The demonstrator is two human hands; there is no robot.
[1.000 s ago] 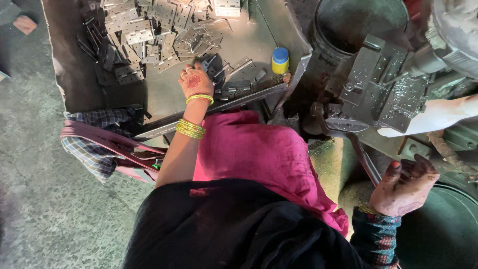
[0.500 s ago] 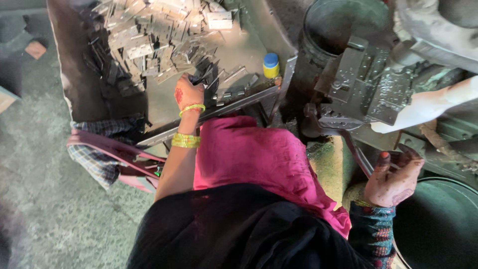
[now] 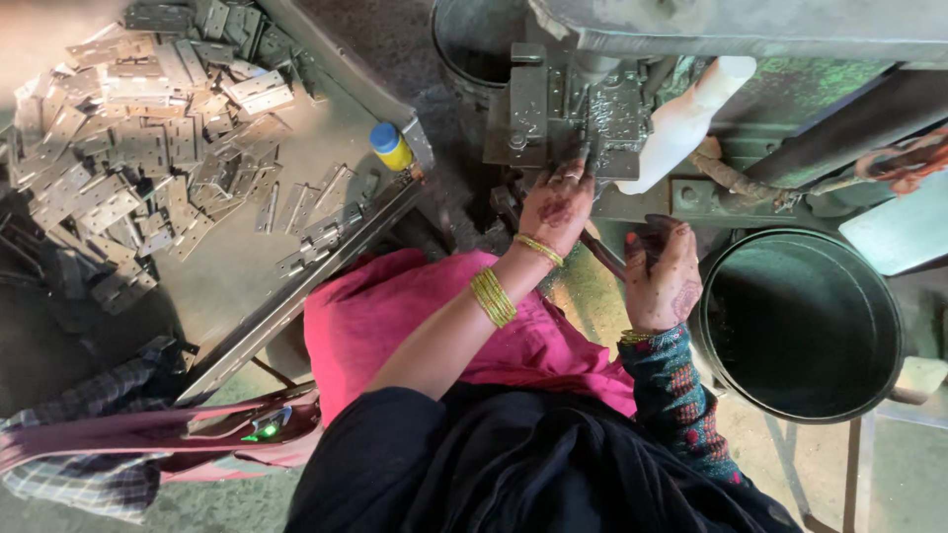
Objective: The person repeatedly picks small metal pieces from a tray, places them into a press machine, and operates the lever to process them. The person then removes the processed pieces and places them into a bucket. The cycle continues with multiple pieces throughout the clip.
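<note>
Found the left hand [image 3: 556, 205] stretched far forward, fingertips [image 3: 576, 170] touching the die of the press [image 3: 592, 109]. Could not tell whether those fingers pinched a piece or merely rested there, with the ends lost against dark metal. Saw gold bangles [image 3: 492, 296] on that forearm and another at the wrist.

Found the right hand [image 3: 662, 271] just right of the left and nearer, fingers curled closed around a dark lever [image 3: 602, 252] that ran slanting between the two hands. Noted a patterned sleeve [image 3: 681, 395] at that wrist.

Saw a white bottle [image 3: 681, 123] leaning against the press, far right of the left hand. Saw a round dark bucket [image 3: 750, 296] just right of the right hand, and a second one [image 3: 474, 54] far, left of the press.

Found a heap of grey hinges [image 3: 128, 128] well apart to the left, spread over a metal tray [image 3: 326, 138], with a few lying along its near edge. Saw a small yellow bottle with a blue cap [image 3: 390, 146] standing at the tray's right corner. Noticed a pink bag [image 3: 148, 434] near left, below the tray.
</note>
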